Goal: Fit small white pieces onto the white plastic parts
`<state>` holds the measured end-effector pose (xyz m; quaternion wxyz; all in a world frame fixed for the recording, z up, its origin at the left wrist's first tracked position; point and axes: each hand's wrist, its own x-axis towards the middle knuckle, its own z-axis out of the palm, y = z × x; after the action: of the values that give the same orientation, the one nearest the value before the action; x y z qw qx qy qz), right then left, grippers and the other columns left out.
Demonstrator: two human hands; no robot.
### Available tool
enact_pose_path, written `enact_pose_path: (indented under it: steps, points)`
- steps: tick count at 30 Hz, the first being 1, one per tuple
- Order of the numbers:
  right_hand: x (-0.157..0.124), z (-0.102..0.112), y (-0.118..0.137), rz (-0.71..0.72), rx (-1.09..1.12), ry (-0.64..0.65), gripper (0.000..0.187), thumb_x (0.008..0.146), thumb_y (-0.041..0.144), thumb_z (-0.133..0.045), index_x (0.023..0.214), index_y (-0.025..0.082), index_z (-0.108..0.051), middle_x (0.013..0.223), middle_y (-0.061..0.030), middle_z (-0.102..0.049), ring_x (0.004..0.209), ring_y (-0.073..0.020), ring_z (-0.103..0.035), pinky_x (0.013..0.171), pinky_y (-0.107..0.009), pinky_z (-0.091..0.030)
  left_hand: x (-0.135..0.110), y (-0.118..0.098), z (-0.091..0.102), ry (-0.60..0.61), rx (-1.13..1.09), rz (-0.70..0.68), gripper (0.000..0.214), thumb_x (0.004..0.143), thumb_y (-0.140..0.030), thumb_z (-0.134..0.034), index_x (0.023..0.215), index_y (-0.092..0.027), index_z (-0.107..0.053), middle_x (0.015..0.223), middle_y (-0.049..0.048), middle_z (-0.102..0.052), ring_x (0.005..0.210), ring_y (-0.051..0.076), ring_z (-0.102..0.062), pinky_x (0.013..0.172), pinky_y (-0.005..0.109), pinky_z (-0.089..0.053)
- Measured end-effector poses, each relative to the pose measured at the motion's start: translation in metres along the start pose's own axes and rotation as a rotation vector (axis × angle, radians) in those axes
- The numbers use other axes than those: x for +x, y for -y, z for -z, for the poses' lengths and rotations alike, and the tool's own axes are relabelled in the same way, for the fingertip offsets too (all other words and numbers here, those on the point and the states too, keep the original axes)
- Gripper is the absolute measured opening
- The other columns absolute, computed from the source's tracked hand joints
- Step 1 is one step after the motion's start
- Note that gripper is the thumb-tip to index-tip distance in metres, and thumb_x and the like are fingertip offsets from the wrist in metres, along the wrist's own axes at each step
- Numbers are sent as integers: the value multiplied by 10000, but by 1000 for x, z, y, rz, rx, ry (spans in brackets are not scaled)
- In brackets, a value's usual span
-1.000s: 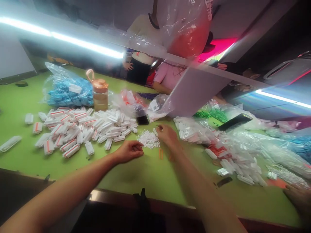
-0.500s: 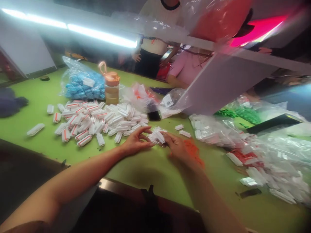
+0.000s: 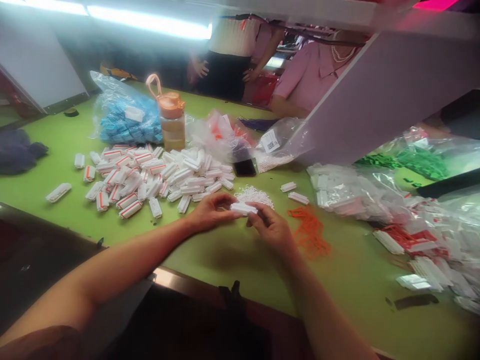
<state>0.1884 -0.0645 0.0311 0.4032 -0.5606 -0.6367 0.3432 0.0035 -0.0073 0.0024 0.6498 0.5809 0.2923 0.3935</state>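
Both my hands hold one small white plastic case (image 3: 243, 207) just above the green table (image 3: 232, 260). My left hand (image 3: 210, 212) pinches its left end, fingers curled. My right hand (image 3: 270, 227) grips its right end, fingers closed around it. Just behind the case lies a little heap of tiny white parts (image 3: 254, 195). To the right of my right hand lies a loose bunch of thin orange strips (image 3: 309, 232). A large pile of white cases with orange stripes (image 3: 150, 177) covers the table to the left of my hands.
A peach-lidded bottle (image 3: 170, 120), a bag of blue parts (image 3: 125, 117) and a black phone (image 3: 244, 167) stand behind the pile. Clear bags of white and red parts (image 3: 393, 210) fill the right side. People stand beyond the table's far edge. A white panel (image 3: 375, 100) slants overhead.
My right hand picked up a white case from near the small heap and drew it back; my left hand came up to grip its other end. The camera tilted down.
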Motion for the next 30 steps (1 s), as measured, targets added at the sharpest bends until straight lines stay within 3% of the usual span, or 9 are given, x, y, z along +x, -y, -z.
enact_pose_path:
  steps: [2,5,8,10,13,17,20,26,30]
  points:
    - [0,-1,4,-12,-41,19,436,861,559,-510,1045,194,-661,647,-2,-629,623,-151,-601,620,-270,-485,-2,-2,0,0,116,-72,474,651,-355,-800,1050,-150,-649,1015,79,-655,868,132,-599,738,249,-480]
    - [3,5,4,9,-99,29,481,871,608,-450,939,194,-686,664,-22,-649,642,-160,-603,623,-272,-479,-2,-3,0,-17,235,-158,374,682,-343,-776,986,-144,-686,983,81,-664,892,145,-603,747,249,-476]
    - [8,26,-7,20,-176,-97,473,899,580,-406,921,198,-684,807,-52,-693,733,-173,-616,678,-293,-483,1,-1,3,-70,282,-171,325,708,-350,-751,944,-133,-703,932,80,-675,851,143,-612,743,261,-479]
    - [12,43,-17,-2,-302,-164,391,875,527,-478,910,196,-683,850,-56,-695,764,-183,-613,682,-298,-473,3,0,6,-91,309,-172,328,709,-352,-749,946,-130,-706,926,83,-678,845,145,-613,732,263,-480]
    - [12,60,-23,-36,-509,-88,264,838,428,-552,833,204,-692,827,-51,-695,731,-181,-600,661,-295,-446,4,2,9,-81,361,-169,321,709,-347,-744,947,-134,-709,902,75,-679,811,137,-610,696,251,-476]
    - [7,53,-14,-26,-677,97,188,854,335,-551,827,230,-705,854,-42,-708,760,-180,-606,688,-300,-421,3,3,9,-85,414,-155,297,713,-333,-737,945,-150,-711,888,60,-687,774,123,-604,672,238,-462]
    - [5,41,-10,14,-735,151,171,860,325,-558,846,218,-691,895,-51,-707,806,-193,-607,710,-313,-413,3,3,9,-92,420,-138,307,710,-338,-736,948,-147,-709,884,57,-683,757,117,-591,662,233,-453]
    - [8,37,-20,118,-827,103,203,907,312,-489,818,206,-637,837,-60,-669,738,-183,-566,664,-314,-370,3,0,8,-82,429,-118,323,698,-332,-739,956,-140,-712,869,48,-671,722,101,-563,655,223,-439]
    - [10,35,-17,126,-633,25,202,920,334,-465,815,210,-586,837,-51,-626,732,-169,-548,661,-305,-388,2,0,7,-78,432,-91,329,695,-327,-736,960,-133,-715,840,44,-669,688,93,-548,633,216,-432]
